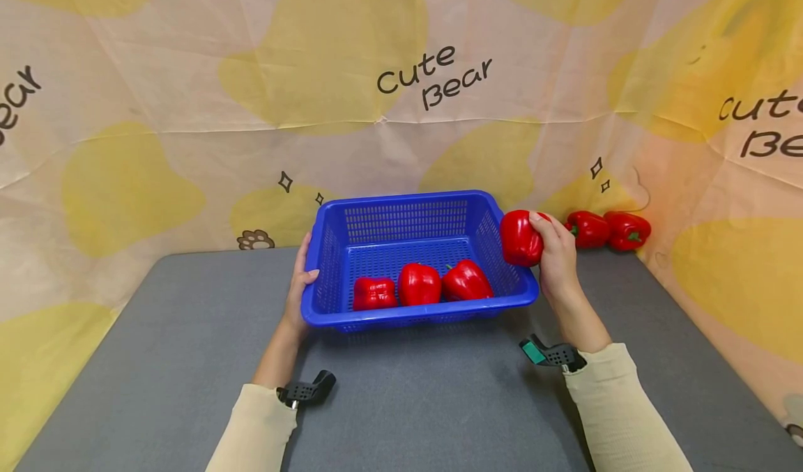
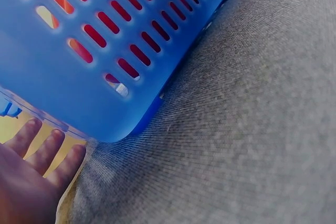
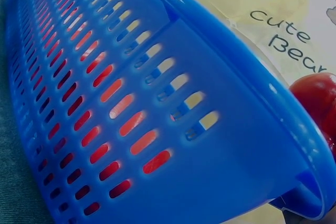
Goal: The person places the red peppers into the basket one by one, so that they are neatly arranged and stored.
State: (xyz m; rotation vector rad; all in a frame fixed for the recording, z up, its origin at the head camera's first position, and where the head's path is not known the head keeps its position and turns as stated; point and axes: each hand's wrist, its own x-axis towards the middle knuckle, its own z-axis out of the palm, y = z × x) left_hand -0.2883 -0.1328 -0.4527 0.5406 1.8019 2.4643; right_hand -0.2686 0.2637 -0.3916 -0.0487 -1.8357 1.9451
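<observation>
A blue perforated plastic basket [image 1: 420,311] sits on the grey tabletop, with three red bell peppers [image 1: 419,284] lying along its near side. My left hand [image 1: 297,287] grips the basket's left end, thumb over the rim and fingers along the outside. In the left wrist view, the fingers [image 2: 46,156] of that hand reach under the rim. Over the right end of the basket, my right hand [image 1: 557,256] holds another red bell pepper [image 1: 521,238]. The right wrist view has that pepper [image 3: 317,100] at its right edge, partly behind the basket rim [image 3: 278,95].
Two more red bell peppers [image 1: 608,231] lie side by side at the back right of the grey table [image 1: 408,395]. A printed cloth [image 1: 351,54] with yellow patches hangs behind and beside the table. Each wrist bears a dark strapped device [image 1: 307,390].
</observation>
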